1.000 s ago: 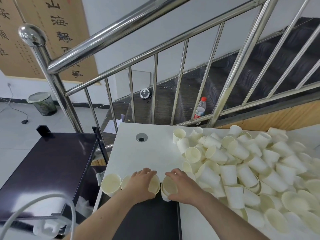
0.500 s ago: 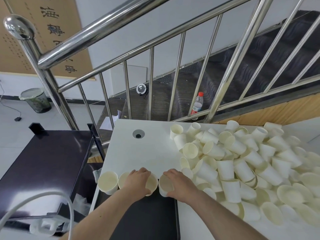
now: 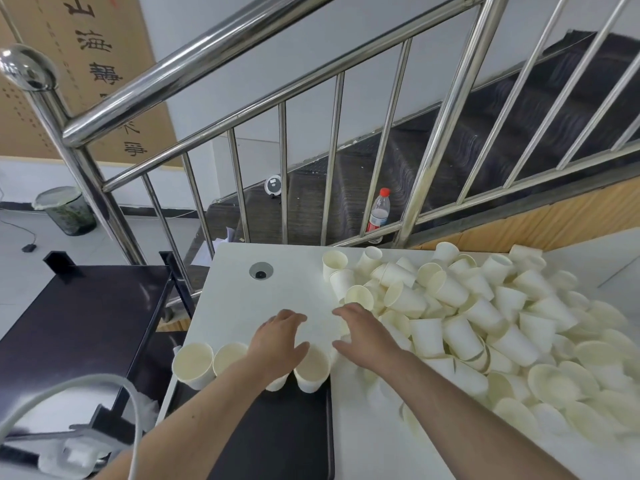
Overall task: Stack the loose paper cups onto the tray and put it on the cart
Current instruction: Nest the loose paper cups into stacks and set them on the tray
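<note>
- Hands first: the left hand (image 3: pixel 277 341) lies flat, fingers spread and straight, above the upright cups on the tray; its grip holds nothing. One cup under its wrist is mostly hidden.
- The right hand (image 3: pixel 367 332) is also spread and empty, fingers pointing toward 12 o'clock, at the near edge of the loose pile; likely reaching for more cups.
- A row of cups (image 3: pixel 313 367) stands mouth-up along the far edge of the black tray (image 3: pixel 277 438), touching one another, probably to fill the tray in an orderly line.
- The tray sits at the 6 o'clock edge of the white desk (image 3: pixel 277 292), close to the person.
- The loose cups (image 3: pixel 485 323), most on their sides, spread from 1 to 4 o'clock.
- The dark cart (image 3: pixel 76 320) waits at 9 o'clock, just beside the desk, near for the final transfer.
- A steel railing (image 3: pixel 242 46) and a bottle (image 3: pixel 379 213) lie beyond, at 12 o'clock.
</note>
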